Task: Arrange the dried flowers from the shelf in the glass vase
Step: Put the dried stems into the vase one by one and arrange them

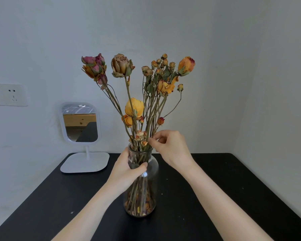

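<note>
A clear glass vase [150, 188] stands in the middle of the black table [215, 197]. Several dried flowers [141, 84] rise out of it, with pink, tan, orange and yellow heads fanning out above. Their stems and loose petals show through the glass at the bottom. My left hand [129, 167] grips the vase's neck from the left. My right hand [170, 145] is just right of the rim and pinches stems among the bunch, close to some small pale buds [140, 136].
A white standing mirror [80, 122] with a flat base sits at the table's back left. A wall socket [7, 94] is on the left wall. Small crumbs of petals lie scattered on the table. Walls close the space behind and at the right.
</note>
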The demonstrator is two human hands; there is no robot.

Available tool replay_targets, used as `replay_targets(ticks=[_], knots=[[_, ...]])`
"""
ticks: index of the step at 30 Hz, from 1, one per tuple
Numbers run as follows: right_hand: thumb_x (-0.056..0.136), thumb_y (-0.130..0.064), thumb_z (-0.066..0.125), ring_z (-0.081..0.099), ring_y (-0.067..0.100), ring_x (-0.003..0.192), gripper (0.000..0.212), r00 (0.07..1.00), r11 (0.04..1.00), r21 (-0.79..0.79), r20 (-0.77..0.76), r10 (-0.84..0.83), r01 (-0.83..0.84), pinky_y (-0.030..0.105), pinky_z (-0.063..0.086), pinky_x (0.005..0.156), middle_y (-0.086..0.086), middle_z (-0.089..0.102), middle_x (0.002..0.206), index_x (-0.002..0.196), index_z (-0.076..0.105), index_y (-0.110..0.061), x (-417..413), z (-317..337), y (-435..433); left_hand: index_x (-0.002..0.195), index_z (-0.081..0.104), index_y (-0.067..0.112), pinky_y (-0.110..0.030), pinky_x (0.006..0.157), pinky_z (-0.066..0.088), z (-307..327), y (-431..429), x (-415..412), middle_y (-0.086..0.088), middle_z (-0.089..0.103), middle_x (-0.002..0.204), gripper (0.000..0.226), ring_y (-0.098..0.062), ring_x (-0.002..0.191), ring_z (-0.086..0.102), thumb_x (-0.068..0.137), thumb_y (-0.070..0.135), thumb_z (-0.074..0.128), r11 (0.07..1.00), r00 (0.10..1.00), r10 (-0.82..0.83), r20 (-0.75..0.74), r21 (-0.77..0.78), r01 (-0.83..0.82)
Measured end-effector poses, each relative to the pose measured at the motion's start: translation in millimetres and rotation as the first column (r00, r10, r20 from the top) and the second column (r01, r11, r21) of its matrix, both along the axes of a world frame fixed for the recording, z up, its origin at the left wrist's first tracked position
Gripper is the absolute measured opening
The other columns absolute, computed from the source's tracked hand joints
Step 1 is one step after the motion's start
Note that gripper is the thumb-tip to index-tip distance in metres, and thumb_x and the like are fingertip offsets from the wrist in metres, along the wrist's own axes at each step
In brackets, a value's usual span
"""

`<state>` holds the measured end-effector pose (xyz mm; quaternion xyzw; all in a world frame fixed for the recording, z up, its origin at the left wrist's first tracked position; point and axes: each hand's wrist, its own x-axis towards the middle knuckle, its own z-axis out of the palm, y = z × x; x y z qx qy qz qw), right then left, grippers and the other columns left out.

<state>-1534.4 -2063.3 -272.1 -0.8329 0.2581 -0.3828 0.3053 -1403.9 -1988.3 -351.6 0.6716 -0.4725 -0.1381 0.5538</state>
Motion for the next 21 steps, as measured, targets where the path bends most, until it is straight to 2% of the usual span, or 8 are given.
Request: replay_targets(ticks=[3,6,9,11,15,18,21], knots=[[0.086,-0.032,0.063,0.047,0.005,0.054,0.009,1.000,0.999,0.031,-0.011,0.026,-0.026,0.007,0.035,0.044,-0.007,0.051,0.061,0.085,0.064,-0.023,-9.3,0.9,-1.6,0.101,0.038,0.057,-0.005,0.079,0.035,-1.3,-0.9,0.9,0.038,0.048,0.100,0.049,0.018,0.091,0.047,0.078,0.028,0.070,1.000,1.000,0.005,-0.003,-0.008,-0.005],[0.086,-0.032,0.063,0.052,0.004,0.057,0.006,0.999,0.993,0.115,-0.033,-0.002,0.006,0.010,0.037,0.052,-0.007,0.057,0.066,0.087,0.062,-0.027,-33.0,-3.7,-13.0,0.106,0.033,0.053,-0.016,0.086,0.035,-2.1,-2.0,1.9,0.040,0.044,0.097,0.052,0.018,0.088,0.043,0.079,0.028,0.070,1.000,1.000,0.016,-0.003,0.002,-0.016],[0.087,-0.031,0.062,0.052,0.003,0.056,0.008,0.979,0.969,0.221,-0.192,-0.070,0.113,0.014,0.040,0.053,-0.006,0.062,0.072,0.091,0.063,-0.025,-68.9,-18.8,-32.9,0.117,0.035,0.044,-0.024,0.092,0.035,-2.8,-2.7,2.7,0.033,0.047,0.103,0.054,0.008,0.099,0.046,0.079,0.027,0.069,1.000,1.000,0.013,-0.012,-0.001,-0.013],[0.087,-0.030,0.062,0.053,0.003,0.062,0.015,0.915,0.953,0.217,-0.385,-0.116,0.212,0.014,0.039,0.055,-0.008,0.061,0.076,0.098,0.064,-0.021,-94.6,-37.0,-45.8,0.118,0.037,0.042,-0.028,0.094,0.037,-2.7,-2.8,2.2,0.026,0.050,0.106,0.053,-0.001,0.105,0.047,0.079,0.026,0.069,1.000,0.999,0.015,-0.029,-0.015,-0.016],[0.085,-0.034,0.065,0.054,0.008,0.078,0.036,0.714,0.900,0.245,-0.693,-0.099,0.362,0.020,0.043,0.065,-0.005,0.059,0.090,0.114,0.058,-0.014,-139.0,-73.0,-52.5,0.119,0.041,0.039,-0.033,0.096,0.040,-2.6,-0.6,-0.7,0.020,0.056,0.111,0.048,-0.008,0.107,0.051,0.081,0.027,0.067,0.999,0.999,0.014,-0.035,-0.030,-0.015],[0.082,-0.036,0.068,0.057,0.017,0.097,0.045,0.587,0.868,0.225,-0.805,-0.092,0.444,0.027,0.043,0.080,0.004,0.060,0.114,0.118,0.056,-0.011,-160.4,-89.2,-49.1,0.111,0.039,0.045,-0.027,0.088,0.038,-3.4,0.5,-3.4,0.032,0.053,0.100,0.044,-0.004,0.101,0.052,0.081,0.028,0.067,0.999,0.999,0.027,-0.034,-0.043,-0.028],[0.082,-0.033,0.068,0.056,0.019,0.103,0.045,0.529,0.846,0.204,-0.842,-0.105,0.493,0.026,0.042,0.079,0.007,0.058,0.118,0.118,0.054,-0.010,-170.8,-99.8,-46.8,0.111,0.039,0.045,-0.024,0.087,0.037,-4.4,-0.1,-4.6,0.028,0.053,0.103,0.045,-0.005,0.102,0.051,0.081,0.029,0.067,0.999,0.999,0.037,-0.037,-0.039,-0.038]])
